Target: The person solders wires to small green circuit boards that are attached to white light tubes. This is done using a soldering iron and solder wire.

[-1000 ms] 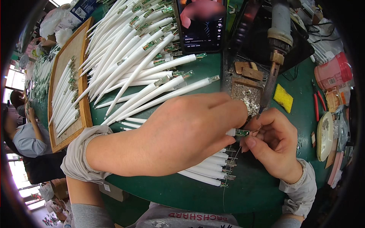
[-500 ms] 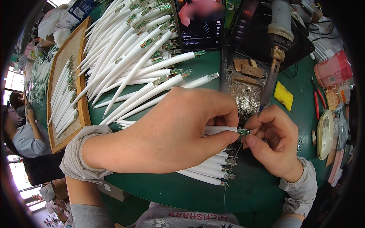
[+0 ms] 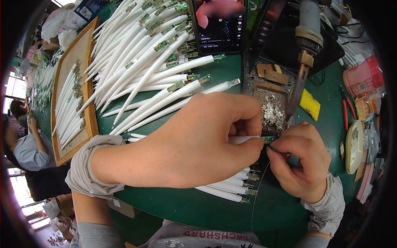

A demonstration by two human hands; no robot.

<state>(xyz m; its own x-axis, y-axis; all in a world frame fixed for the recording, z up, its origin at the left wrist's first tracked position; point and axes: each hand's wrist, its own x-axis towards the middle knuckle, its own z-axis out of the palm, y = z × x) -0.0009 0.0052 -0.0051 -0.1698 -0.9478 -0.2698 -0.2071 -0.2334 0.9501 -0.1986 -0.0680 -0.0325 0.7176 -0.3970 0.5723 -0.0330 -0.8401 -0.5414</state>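
My left hand (image 3: 186,142) pinches a slim white tube (image 3: 245,139) between thumb and forefinger, mostly covered by the hand. A small green circuit board (image 3: 269,139) sticks out of the tube's end toward the right. Close against that board, my right hand (image 3: 304,159) is closed, thumb and forefinger together at its tip; what they hold is too small to make out. A thin wire (image 3: 255,204) hangs from near the fingertips to the table's front edge. Below my left hand lie several similar white tubes (image 3: 225,188), board ends to the right.
A soldering iron (image 3: 305,62) points down above a tray of solder scraps (image 3: 271,105). A yellow sponge (image 3: 309,105), red-handled pliers (image 3: 345,111) and a pale dish (image 3: 354,144) are to the right. A tube pile (image 3: 136,62), wood-framed board (image 3: 62,103) and phone (image 3: 219,33) stand beyond.
My right hand has moved slightly right and its fingers have curled in more beside the board. My left hand still grips the tube, with a very small shift to the right.
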